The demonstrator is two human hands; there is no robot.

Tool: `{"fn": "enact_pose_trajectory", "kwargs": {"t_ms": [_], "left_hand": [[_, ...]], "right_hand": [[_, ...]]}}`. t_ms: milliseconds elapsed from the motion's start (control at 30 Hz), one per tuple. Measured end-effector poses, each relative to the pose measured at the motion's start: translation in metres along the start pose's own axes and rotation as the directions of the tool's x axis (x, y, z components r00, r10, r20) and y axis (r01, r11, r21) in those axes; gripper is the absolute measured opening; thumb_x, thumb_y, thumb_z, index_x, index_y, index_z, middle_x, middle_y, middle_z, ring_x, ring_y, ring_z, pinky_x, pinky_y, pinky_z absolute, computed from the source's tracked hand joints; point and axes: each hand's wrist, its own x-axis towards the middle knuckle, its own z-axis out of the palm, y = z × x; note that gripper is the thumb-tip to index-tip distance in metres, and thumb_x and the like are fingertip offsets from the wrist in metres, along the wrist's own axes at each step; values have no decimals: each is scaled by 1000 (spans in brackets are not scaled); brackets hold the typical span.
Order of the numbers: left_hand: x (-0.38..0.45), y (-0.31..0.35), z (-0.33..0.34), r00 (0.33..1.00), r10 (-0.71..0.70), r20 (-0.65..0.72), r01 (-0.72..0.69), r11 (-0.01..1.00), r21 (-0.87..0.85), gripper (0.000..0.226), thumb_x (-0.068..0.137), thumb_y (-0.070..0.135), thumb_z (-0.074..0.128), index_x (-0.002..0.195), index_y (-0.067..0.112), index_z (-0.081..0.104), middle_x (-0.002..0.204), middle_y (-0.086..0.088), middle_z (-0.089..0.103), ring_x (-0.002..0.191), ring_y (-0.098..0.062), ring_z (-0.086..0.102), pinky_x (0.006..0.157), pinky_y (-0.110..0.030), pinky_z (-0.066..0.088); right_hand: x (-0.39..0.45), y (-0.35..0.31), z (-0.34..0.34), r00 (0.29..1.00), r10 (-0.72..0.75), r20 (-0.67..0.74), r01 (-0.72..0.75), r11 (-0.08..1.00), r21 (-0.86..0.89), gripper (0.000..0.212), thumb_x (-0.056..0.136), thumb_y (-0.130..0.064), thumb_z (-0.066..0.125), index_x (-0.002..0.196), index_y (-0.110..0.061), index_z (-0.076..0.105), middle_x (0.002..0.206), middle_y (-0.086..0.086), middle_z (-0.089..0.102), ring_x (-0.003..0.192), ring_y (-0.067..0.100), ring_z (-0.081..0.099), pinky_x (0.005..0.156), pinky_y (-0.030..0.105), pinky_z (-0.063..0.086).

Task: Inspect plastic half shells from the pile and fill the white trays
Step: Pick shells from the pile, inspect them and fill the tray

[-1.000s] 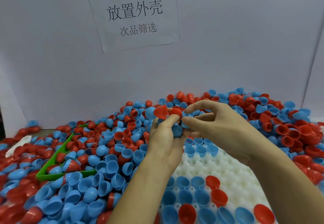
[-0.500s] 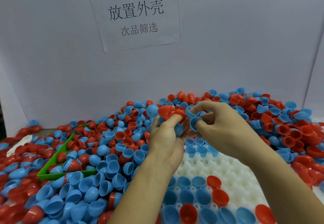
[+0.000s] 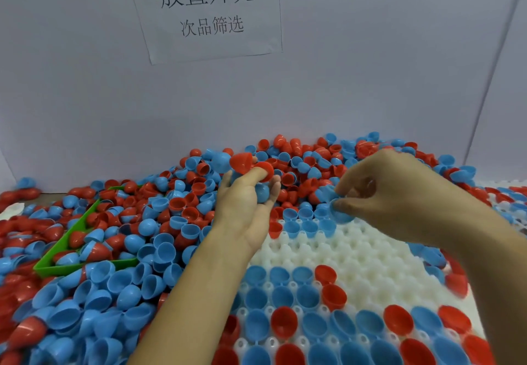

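1. Left hand [image 3: 242, 207] raised over the near edge of the pile, grip curled around several small plastic half shells: a red half shell [image 3: 241, 162] at the fingertips, a blue half shell [image 3: 261, 192] in the palm.
2. Right hand [image 3: 393, 193] lowered over the far rows of the white moulded plastic tray [image 3: 356, 253], grip pinched on a light blue half shell [image 3: 340, 215] at a row of blue shells seated there.
3. Large loose pile of red and blue plastic half shells [image 3: 142, 222] spread across the table to the left of and behind the tray.
4. Near rows of the tray filled with mixed red and blue shells, open side up; middle sockets bare.
5. Green plastic bin [image 3: 82, 267] half buried in the pile at left.
6. White paper sign [image 3: 205, 10] with black Chinese characters on the back wall.
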Motion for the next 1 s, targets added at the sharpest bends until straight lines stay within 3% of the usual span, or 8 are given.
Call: {"fn": "enact_pose_trajectory", "kwargs": {"t_ms": [133, 233, 367, 500, 633, 867, 1000], "left_hand": [[0, 0, 0, 1000, 13, 20, -14, 1000, 14, 20, 90, -2, 64, 81, 14, 57, 83, -1, 65, 63, -9, 69, 75, -27, 59], [-1, -1, 1, 1000, 12, 18, -12, 1000, 22, 19, 91, -2, 64, 83, 15, 58, 86, -1, 65, 71, -12, 69, 74, -26, 59], [-2, -1, 2, 1000, 14, 18, -14, 999, 35, 19, 91, -1, 63, 82, 15, 58, 89, -2, 64, 78, -14, 65, 74, -25, 59], [-3, 0, 3, 1000, 22, 2, -22, 998, 51, 18, 92, -1, 62, 84, 15, 59, 91, -3, 64, 84, -15, 65, 75, -25, 59], [-3, 1, 3, 1000, 21, 1, -21, 999, 50, 20, 93, -1, 62, 81, 15, 58, 90, -3, 64, 85, -17, 65, 72, -26, 58], [-5, 2, 5, 1000, 3, 3, -3, 999, 44, 22, 93, -1, 62, 78, 14, 57, 81, -2, 64, 78, -14, 65, 75, -26, 59], [-7, 1, 5, 1000, -12, 10, 11, 999, 51, 21, 92, -2, 62, 79, 14, 57, 78, 0, 65, 78, -14, 64, 74, -27, 59]], "right_hand": [[-9, 15, 10, 961, 76, 268, -29, 985, -173, 10, 87, -34, 75, 93, -27, 77, 75, -19, 66, 69, 1, 63, 55, 12, 45], [-15, 23, 22, 917, 134, 375, -60, 977, -203, 11, 84, -34, 79, 91, -26, 78, 80, -13, 72, 74, 7, 67, 68, 25, 58], [-19, 27, 33, 905, 146, 399, -52, 970, -237, 14, 81, -34, 81, 89, -24, 77, 76, -12, 71, 68, 8, 67, 69, 28, 60], [-20, 24, 46, 900, 158, 405, -8, 937, -348, 24, 79, -39, 82, 97, -23, 77, 92, -7, 72, 77, 15, 68, 72, 34, 61], [-18, 18, 53, 907, 126, 402, 60, 906, -419, 22, 81, -31, 80, 101, -23, 73, 98, -3, 64, 80, 18, 64, 72, 32, 59], [-12, 26, 45, 840, 147, 522, 66, 927, -368, 30, 86, -27, 77, 115, -22, 72, 109, -2, 70, 92, 20, 68, 83, 35, 60], [-11, 32, 39, 850, 107, 515, 71, 947, -314, 31, 88, -27, 76, 118, -27, 71, 107, -9, 70, 89, 11, 66, 80, 26, 58]]}}
